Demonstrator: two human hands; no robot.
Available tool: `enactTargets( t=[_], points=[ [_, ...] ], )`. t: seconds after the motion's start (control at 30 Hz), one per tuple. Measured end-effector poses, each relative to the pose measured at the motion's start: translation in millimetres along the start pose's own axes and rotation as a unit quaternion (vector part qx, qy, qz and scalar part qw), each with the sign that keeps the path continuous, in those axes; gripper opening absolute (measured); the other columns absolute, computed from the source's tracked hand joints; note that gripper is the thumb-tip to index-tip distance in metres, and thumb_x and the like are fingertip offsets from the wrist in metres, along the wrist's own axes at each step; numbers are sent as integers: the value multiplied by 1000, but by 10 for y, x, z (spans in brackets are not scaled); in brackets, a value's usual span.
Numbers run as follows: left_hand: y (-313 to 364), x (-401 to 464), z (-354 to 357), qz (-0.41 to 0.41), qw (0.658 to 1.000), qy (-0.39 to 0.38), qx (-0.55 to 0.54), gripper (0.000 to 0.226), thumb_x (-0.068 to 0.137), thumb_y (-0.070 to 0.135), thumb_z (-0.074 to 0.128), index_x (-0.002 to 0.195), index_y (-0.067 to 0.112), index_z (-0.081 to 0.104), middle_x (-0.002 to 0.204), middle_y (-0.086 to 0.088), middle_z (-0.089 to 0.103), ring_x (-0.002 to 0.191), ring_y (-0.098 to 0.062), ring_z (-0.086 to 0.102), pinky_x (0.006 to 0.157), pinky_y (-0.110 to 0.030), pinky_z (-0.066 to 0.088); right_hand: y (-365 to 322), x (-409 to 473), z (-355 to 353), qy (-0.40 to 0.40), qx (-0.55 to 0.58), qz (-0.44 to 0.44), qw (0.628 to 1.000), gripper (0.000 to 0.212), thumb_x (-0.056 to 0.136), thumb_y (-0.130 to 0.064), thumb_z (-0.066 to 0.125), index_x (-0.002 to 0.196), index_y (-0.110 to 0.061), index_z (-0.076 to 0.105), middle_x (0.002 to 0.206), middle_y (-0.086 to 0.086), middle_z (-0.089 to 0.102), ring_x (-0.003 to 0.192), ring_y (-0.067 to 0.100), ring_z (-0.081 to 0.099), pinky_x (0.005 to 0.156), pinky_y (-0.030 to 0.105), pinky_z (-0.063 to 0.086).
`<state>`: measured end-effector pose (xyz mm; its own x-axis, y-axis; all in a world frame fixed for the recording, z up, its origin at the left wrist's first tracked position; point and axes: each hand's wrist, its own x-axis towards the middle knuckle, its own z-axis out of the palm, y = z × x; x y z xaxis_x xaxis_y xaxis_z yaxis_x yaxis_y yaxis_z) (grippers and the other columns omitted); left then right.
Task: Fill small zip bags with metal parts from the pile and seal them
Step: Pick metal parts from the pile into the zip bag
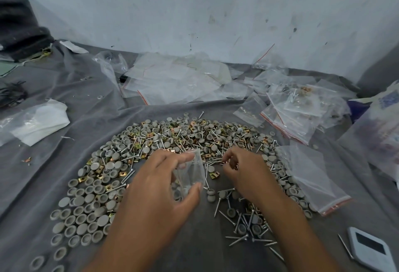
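Observation:
A wide pile of metal parts [164,142] lies on the grey cloth: grey round caps, brass clips and silver screws. My left hand [155,187] holds a small clear zip bag [192,172] between thumb and fingers, just above the pile's near side. My right hand [244,170] is to the right of the bag, fingers curled and pinching small parts at the fingertips over the pile.
Empty zip bags [172,82] are heaped at the back by the wall. Filled bags [302,107] lie at the right. One larger zip bag [313,176] rests on the pile's right edge. A white device [369,248] sits at the lower right, white plastic [36,123] at the left.

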<state>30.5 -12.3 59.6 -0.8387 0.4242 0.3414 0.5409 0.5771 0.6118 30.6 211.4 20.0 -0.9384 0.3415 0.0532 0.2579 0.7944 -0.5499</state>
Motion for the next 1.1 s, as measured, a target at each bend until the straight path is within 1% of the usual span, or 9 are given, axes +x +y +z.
enactTargets(
  t=[0.07,0.17,0.3,0.4,0.57,0.7,0.83,0.97,1.1],
  points=[
    [0,-3,-3,0,1000,-1,1,50,75,52,63,123,45,58,99,30,48,90,7,49,68,-13,36,-1,-14,62,-45,-50,10,998,10,94,-31,64,103,-34,62,89,-11,63,73,9,62,70,37,57],
    [-19,5,-10,-4,1000,3,-1,50,73,52,64,123,43,60,102,29,50,91,6,51,68,-12,37,-4,-15,125,-39,-105,-5,994,11,93,-37,63,104,-38,63,89,-14,61,79,8,60,73,37,57],
    [-36,15,-6,-3,1000,8,-4,49,73,52,65,122,44,60,102,29,51,89,3,53,69,-15,40,31,-9,103,-30,-103,-7,994,2,93,-38,64,94,-37,62,81,-17,59,74,4,58,67,32,55],
    [-38,8,-7,-3,1000,8,-7,49,73,53,64,121,47,58,103,30,51,87,2,54,69,-17,42,30,-16,67,-28,-81,-7,996,7,92,-37,65,99,-38,63,82,-16,60,70,1,57,60,27,49],
    [-12,5,-8,5,1000,2,-4,50,73,56,61,121,54,49,104,35,46,97,7,50,66,-9,39,-14,-52,110,-48,-109,-24,993,17,91,-40,63,109,-39,62,90,-16,61,81,8,60,68,30,50],
    [-23,7,4,10,1000,7,2,51,73,54,62,123,49,55,103,33,46,95,6,50,67,-10,38,-42,-53,126,-41,-128,-31,990,11,95,-44,60,104,-38,62,92,-17,59,82,7,57,70,29,49],
    [-24,9,32,11,1000,2,9,52,74,57,59,126,48,54,105,34,44,100,10,47,72,-6,41,-138,-96,-36,-18,-1,-35,999,2,97,-38,62,97,-37,64,94,-16,63,80,0,58,73,23,52],
    [27,7,44,6,1000,-13,5,53,77,54,65,128,49,51,106,31,43,98,8,47,72,-8,42,-439,-348,-394,57,191,-177,964,5,97,-37,63,98,-37,68,87,-23,67,78,2,64,63,11,46],
    [66,-15,24,15,1000,-14,-6,44,81,55,62,122,42,53,106,28,42,101,6,47,82,-15,45,-625,-619,-414,62,141,-288,945,10,94,-34,66,103,-33,70,93,-24,65,88,-2,63,74,8,43]
  ],
)
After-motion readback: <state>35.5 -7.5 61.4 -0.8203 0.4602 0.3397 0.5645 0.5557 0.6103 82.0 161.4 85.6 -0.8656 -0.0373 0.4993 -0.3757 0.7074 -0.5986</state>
